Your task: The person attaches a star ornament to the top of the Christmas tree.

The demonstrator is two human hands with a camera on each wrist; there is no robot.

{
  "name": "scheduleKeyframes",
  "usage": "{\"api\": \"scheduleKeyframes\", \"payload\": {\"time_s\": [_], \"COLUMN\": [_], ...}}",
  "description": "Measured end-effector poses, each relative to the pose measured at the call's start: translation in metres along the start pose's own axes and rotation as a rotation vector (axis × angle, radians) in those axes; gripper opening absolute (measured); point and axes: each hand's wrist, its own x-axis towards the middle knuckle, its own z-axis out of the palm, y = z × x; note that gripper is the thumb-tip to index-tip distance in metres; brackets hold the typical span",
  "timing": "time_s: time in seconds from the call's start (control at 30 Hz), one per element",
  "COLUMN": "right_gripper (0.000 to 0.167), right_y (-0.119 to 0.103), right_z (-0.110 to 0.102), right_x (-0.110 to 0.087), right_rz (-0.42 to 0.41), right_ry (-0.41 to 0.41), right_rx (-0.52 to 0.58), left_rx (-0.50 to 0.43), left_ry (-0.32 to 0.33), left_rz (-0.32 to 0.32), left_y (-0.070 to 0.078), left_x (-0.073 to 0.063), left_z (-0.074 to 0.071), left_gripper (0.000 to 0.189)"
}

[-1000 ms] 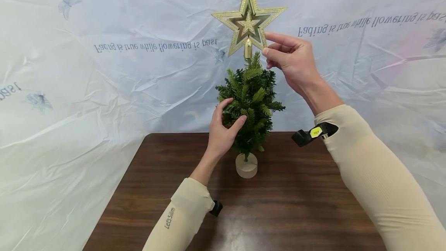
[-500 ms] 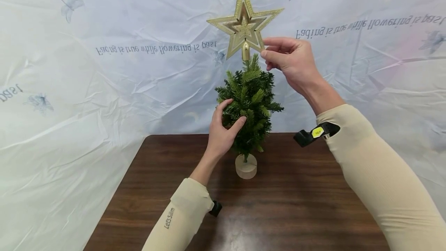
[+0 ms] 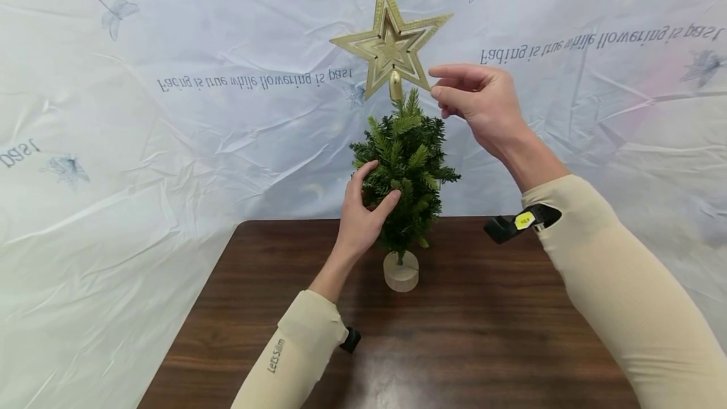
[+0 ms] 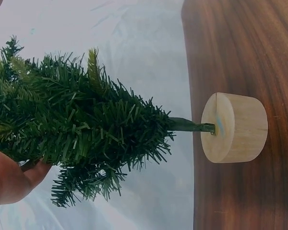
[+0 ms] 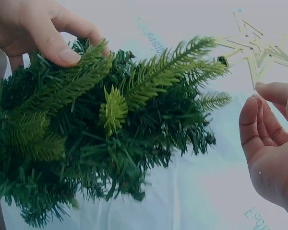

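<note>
- Head view, nearest: two cream sleeves reach over one brown table [image 3: 284,283].
- Left hand [image 3: 363,213] grips the left side of the one small tree [image 3: 406,175], thumb and fingers curled into the branches.
- One wooden base [image 3: 401,270] stands near the table's far edge; the tree's long axis runs upright.
- Right hand [image 3: 483,106], fingers loosely parted, holds nothing, just right of the single gold star [image 3: 390,40] whose top tip points up.
- Farthest: one white printed sheet [image 3: 170,112].
</note>
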Motion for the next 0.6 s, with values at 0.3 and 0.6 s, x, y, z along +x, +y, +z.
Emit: {"api": "scheduleKeyframes", "payload": {"time_s": [0.3,0.6], "right_gripper": [0.021,0.019], "right_y": [0.009,0.034], "right_z": [-0.035,-0.076], "right_x": [-0.018,-0.041], "right_rz": [0.014,0.061], "right_ry": [0.068,0.141], "right_rx": [0.021,-0.173], "left_rx": [0.028,0.038], "left_ry": [-0.01,0.011], "left_rz": [0.031,0.047], "left_y": [0.002,0.004], "left_x": [0.0,0.001], "left_z": [-0.002,-0.009], "left_gripper": [0.069,0.072]}}
